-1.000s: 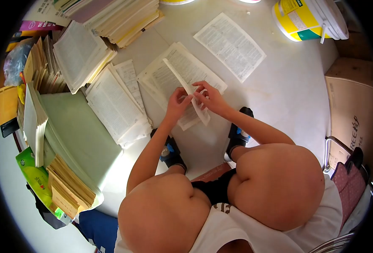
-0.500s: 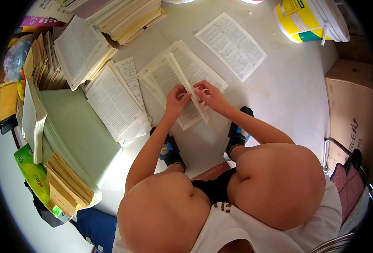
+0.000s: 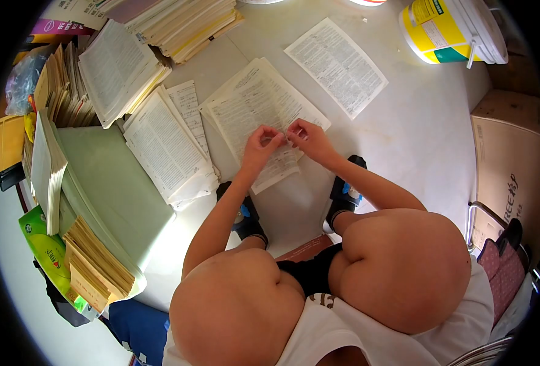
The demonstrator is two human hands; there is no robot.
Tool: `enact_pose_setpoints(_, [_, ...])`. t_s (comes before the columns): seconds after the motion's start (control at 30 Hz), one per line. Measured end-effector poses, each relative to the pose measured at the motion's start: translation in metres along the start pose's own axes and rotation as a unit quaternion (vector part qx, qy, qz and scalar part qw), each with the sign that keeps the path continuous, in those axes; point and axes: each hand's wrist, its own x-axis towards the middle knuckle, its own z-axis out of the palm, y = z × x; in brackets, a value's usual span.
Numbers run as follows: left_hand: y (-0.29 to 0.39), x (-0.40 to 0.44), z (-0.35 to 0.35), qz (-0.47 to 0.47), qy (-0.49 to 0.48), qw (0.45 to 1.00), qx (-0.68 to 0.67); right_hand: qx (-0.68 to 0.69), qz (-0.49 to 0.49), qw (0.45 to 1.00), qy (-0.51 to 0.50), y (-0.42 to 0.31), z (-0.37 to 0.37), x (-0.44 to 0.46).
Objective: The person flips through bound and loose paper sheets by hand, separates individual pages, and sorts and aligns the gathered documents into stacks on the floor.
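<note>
White printed sheets (image 3: 245,104) are lying slightly fanned on the grey floor (image 3: 416,134), directly in front of the seated person and reaching toward the space between two dark shoes (image 3: 345,192). Over the near part of these pages, the left hand (image 3: 262,144) and the right hand (image 3: 314,143) are meeting almost tip to tip. Each hand is pinching thumb against fingertips on the paper, a pale sliver showing between them; exactly which edge they are gripping is too small to tell.

Beyond the right hand, a single printed page (image 3: 337,67) is lying flat and apart from the others. To the left, a thinner pile of pages (image 3: 166,146) is resting near the sheets, partly covering a narrower paper (image 3: 189,108). Farther up on that side, a loose pile (image 3: 120,67) is sitting beside a thick stack of papers (image 3: 172,30).

Along the left, a pale green surface (image 3: 108,171) is bearing a yellowed bundle (image 3: 102,253) close to a green packet (image 3: 44,244). Across the floor, a yellow and white bucket (image 3: 459,27) is standing near a cardboard box (image 3: 501,165).
</note>
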Motion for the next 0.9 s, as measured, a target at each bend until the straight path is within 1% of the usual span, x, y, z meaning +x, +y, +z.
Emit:
enact_pose_setpoints(0.1, [-0.008,0.002,0.002,-0.001,-0.019,1.000,0.001,-0.009,-0.008,1.000,-0.007,0.009,0.005,0.002])
enact_pose_setpoints(0.27, [-0.019,0.003,-0.002,0.002,-0.026,0.999,0.023,-0.019,-0.005,1.000,-0.010,0.013,0.007,0.004])
enact_pose_setpoints(0.33, [-0.022,0.003,-0.003,0.006,-0.028,0.999,0.028,-0.003,0.020,1.000,-0.020,0.012,0.006,0.004])
enact_pose_setpoints(0.37, [-0.024,0.003,-0.002,-0.001,-0.022,1.000,0.014,-0.003,0.020,1.000,-0.020,0.011,0.006,0.004])
enact_pose_setpoints(0.43, [-0.021,0.003,-0.001,-0.007,-0.016,1.000,0.000,0.012,0.053,0.998,-0.027,0.011,0.006,0.004])
enact_pose_setpoints(0.5, [-0.020,0.002,-0.002,-0.018,-0.003,1.000,0.021,-0.005,0.042,0.999,-0.031,0.010,0.004,0.003])
enact_pose_setpoints(0.57, [-0.021,0.002,-0.003,-0.009,-0.008,1.000,0.028,-0.022,0.030,0.999,-0.035,0.009,0.004,0.002])
enact_pose_setpoints(0.63, [-0.023,0.002,-0.003,-0.001,-0.013,0.999,0.035,-0.098,-0.032,0.994,0.023,0.013,0.004,0.001])
enact_pose_setpoints(0.67, [-0.025,0.002,-0.002,-0.011,0.004,1.000,0.019,-0.098,-0.032,0.994,0.023,0.023,0.004,0.003])
enact_pose_setpoints(0.73, [-0.027,0.001,-0.002,-0.022,0.022,1.000,0.003,-0.132,-0.034,0.986,0.098,0.043,0.002,0.010])
enact_pose_setpoints(0.83, [-0.025,-0.005,-0.004,-0.023,0.043,0.999,-0.022,-0.112,-0.032,0.988,0.099,0.045,-0.003,0.009])
enact_pose_setpoints(0.9, [-0.020,-0.010,-0.002,0.023,0.070,0.997,-0.024,-0.114,-0.026,0.988,0.097,0.041,-0.002,0.008])
